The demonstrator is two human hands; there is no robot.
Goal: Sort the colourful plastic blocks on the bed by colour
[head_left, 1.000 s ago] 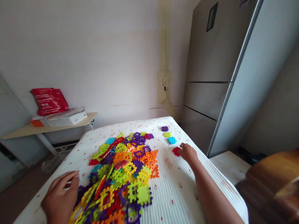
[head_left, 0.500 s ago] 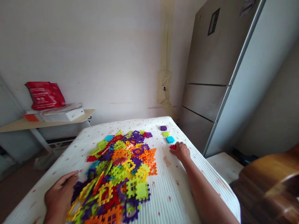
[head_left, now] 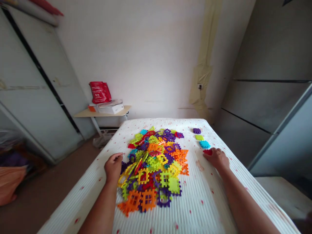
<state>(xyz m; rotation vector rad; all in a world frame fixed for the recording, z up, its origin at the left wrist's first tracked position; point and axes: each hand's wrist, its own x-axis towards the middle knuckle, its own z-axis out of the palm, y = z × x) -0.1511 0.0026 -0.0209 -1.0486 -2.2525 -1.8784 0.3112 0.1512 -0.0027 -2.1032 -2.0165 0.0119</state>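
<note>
A heap of colourful plastic interlocking tiles (head_left: pixel 153 159) covers the middle of the table, in purple, green, orange, yellow, red and blue. My right hand (head_left: pixel 218 159) grips a red interlocking tile (head_left: pixel 207 152) at its fingertips, low at the table; the palm side is hidden. Beyond it a blue tile (head_left: pixel 204 144), a green tile (head_left: pixel 199 137) and a purple tile (head_left: pixel 197 130) lie in a column, apart from the heap. My left hand (head_left: pixel 113 167) rests beside the heap's left edge, fingers loosely bent and holding nothing visible.
A white quilted cloth (head_left: pixel 192 214) with red specks covers the table. Behind on the left, a small desk (head_left: pixel 125 111) bears a white box (head_left: pixel 112 108) and a red bag (head_left: pixel 99 92). A grey fridge (head_left: pixel 265 97) stands at the right, a cabinet (head_left: pixel 36 78) at the left.
The view has turned left, so everything appears farther right and the cabinet has come in. My right hand stays at the red tile; my left hand stays by the heap.
</note>
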